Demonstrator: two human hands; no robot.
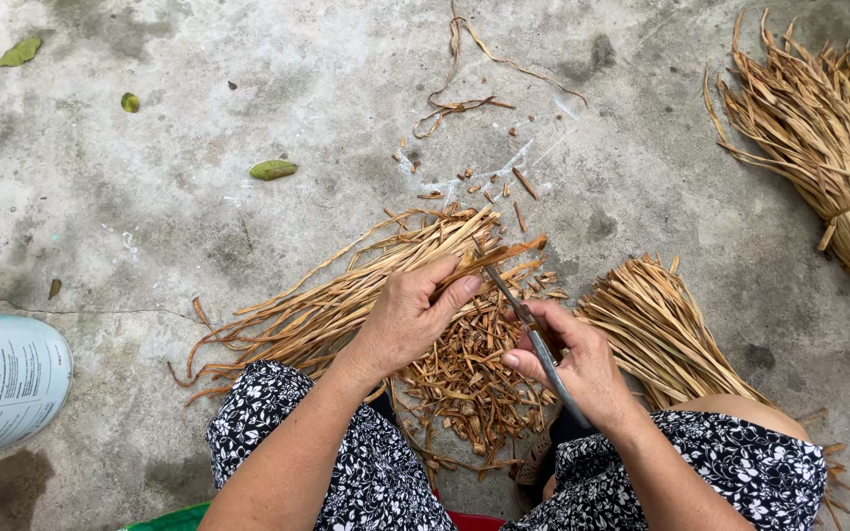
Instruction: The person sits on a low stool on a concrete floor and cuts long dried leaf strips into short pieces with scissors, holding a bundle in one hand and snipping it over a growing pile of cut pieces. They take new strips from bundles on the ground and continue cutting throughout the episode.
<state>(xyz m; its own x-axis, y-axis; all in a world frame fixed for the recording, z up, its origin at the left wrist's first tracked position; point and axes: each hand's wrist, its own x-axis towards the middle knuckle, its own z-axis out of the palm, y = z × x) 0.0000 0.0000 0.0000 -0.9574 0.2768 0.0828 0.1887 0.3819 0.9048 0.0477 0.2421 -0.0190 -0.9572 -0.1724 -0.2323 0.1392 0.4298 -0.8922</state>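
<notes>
Seen from above, centre frame: the left hand (410,320) pinches a dried strip (499,253), the right hand (577,359) grips scissors (533,334) (handles hidden in the palm) at its end. Cut scraps (464,379) lie beneath, loose strips (346,295) left, trimmed bundle (656,329) right; bare concrete floor (199,147) above.
</notes>
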